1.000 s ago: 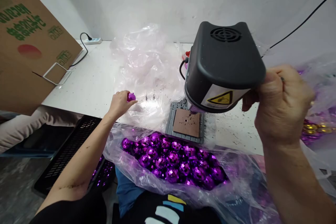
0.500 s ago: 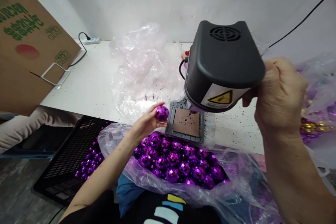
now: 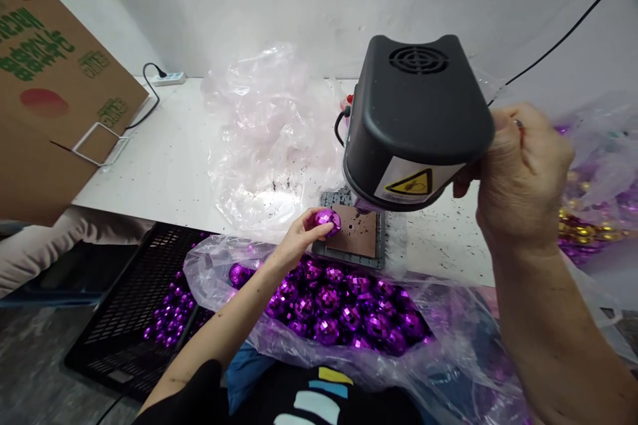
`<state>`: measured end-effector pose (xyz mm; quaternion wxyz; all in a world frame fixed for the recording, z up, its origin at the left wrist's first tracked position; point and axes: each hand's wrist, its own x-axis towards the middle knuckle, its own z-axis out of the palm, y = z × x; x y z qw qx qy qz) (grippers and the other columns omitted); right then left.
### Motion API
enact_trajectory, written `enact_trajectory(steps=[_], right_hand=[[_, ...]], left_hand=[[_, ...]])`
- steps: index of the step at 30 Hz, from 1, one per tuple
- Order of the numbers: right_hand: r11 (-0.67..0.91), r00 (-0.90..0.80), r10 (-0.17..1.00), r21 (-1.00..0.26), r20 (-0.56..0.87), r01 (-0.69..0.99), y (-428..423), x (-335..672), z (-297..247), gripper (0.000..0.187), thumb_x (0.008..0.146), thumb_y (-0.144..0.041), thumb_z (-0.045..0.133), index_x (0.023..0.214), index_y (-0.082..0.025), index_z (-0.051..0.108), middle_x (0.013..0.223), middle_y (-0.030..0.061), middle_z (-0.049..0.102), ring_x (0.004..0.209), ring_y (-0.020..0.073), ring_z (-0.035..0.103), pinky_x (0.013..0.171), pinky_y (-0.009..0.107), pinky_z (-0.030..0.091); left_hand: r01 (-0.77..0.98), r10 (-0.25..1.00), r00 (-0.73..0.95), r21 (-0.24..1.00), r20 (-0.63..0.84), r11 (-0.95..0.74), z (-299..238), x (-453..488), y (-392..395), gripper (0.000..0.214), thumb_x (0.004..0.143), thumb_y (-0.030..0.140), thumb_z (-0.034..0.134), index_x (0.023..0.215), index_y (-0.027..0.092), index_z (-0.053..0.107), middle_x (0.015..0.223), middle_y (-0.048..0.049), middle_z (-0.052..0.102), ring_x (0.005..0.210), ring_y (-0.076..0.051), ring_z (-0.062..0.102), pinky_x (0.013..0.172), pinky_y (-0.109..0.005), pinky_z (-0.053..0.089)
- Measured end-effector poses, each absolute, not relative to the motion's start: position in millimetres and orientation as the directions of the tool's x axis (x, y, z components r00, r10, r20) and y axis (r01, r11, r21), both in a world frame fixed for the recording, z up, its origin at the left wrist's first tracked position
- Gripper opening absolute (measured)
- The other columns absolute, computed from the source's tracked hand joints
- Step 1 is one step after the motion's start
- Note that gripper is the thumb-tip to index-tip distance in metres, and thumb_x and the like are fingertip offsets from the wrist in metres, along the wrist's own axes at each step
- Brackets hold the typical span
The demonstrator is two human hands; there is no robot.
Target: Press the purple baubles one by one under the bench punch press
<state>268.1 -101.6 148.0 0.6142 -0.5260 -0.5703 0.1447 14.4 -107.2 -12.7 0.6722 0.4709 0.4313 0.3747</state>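
In my left hand (image 3: 304,234) a shiny purple mirror-ball ornament (image 3: 328,220) is pinched between thumb and fingers, over the left part of a brown square plate (image 3: 359,239). This plate has a small hole and lies on a dark grey metal base. Above it stands a black machine housing (image 3: 423,113) with a round vent and a yellow warning label. My right hand (image 3: 523,172) is closed at the housing's right side; what its fingers wrap round is hidden. Many purple balls (image 3: 329,299) fill a clear plastic bag (image 3: 448,339) at my lap.
Crumpled clear plastic (image 3: 264,139) and dark shavings lie on the white table (image 3: 159,166). On the left are a cardboard box (image 3: 60,93), a power strip (image 3: 169,78) and a black crate (image 3: 114,305) with small purple balls. Bagged gold and purple ornaments (image 3: 588,226) lie right.
My left hand has moved right with the purple ball, from beside the base to over the brown plate. My right hand stays at the machine's side. The view has shifted slightly.
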Motion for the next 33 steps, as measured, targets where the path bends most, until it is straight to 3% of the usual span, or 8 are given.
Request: enact_trajectory(steps=[6,14,19,26,33], right_hand=[[0.402,0.313,0.779,-0.816,0.543,0.416,-102.1,267.8,148.5,0.047,0.086,-0.066,0.058,0.077,-0.019,0.053,0.047,-0.0086,0.04,0.035,0.0069,0.041,0.03,0.02,0.028],[0.42,0.301,0.767,-0.798,0.567,0.432,-102.8,266.4,148.6,0.045,0.088,-0.063,0.056,0.078,-0.02,0.053,0.047,-0.0094,0.039,0.034,0.0064,0.042,0.029,0.019,0.028],[0.426,0.298,0.764,-0.794,0.573,0.434,-102.7,266.5,148.0,0.047,0.087,-0.065,0.056,0.079,-0.019,0.053,0.047,-0.0094,0.039,0.034,0.0059,0.042,0.03,0.019,0.028],[0.416,0.303,0.764,-0.794,0.569,0.443,-103.6,265.7,147.9,0.046,0.088,-0.064,0.055,0.079,-0.02,0.053,0.046,-0.0091,0.041,0.034,0.0083,0.042,0.029,0.021,0.028],[0.459,0.302,0.724,-0.76,0.62,0.46,-103.7,264.0,148.6,0.044,0.088,-0.061,0.058,0.078,-0.019,0.054,0.044,-0.0101,0.04,0.033,0.0053,0.04,0.03,0.019,0.027]], left_hand=[[0.176,0.948,0.318,0.98,0.029,-0.089,-30.3,36.3,-101.1,0.054,0.081,0.039,0.077,0.128,0.019,0.057,0.123,-0.009,0.065,0.109,-0.024,0.062,0.097,-0.039,0.049],[0.449,0.831,0.459,0.726,0.313,-0.521,-32.7,49.9,-98.2,0.052,0.083,0.027,0.076,0.13,0.022,0.053,0.128,-0.011,0.061,0.12,-0.029,0.057,0.105,-0.047,0.046],[0.575,0.853,0.418,0.636,0.311,-0.514,-40.1,63.2,-104.0,0.046,0.083,0.024,0.074,0.125,0.023,0.058,0.127,-0.0118,0.058,0.119,-0.031,0.054,0.102,-0.048,0.046],[0.487,0.902,0.346,0.773,0.256,-0.407,-40.1,76.5,-107.2,0.046,0.085,0.029,0.072,0.128,0.024,0.055,0.129,-0.0097,0.06,0.125,-0.029,0.052,0.106,-0.046,0.041],[0.482,0.912,0.317,0.783,0.262,-0.393,-40.4,77.1,-110.2,0.044,0.084,0.032,0.075,0.122,0.021,0.057,0.126,-0.0097,0.065,0.123,-0.03,0.053,0.111,-0.05,0.035]])
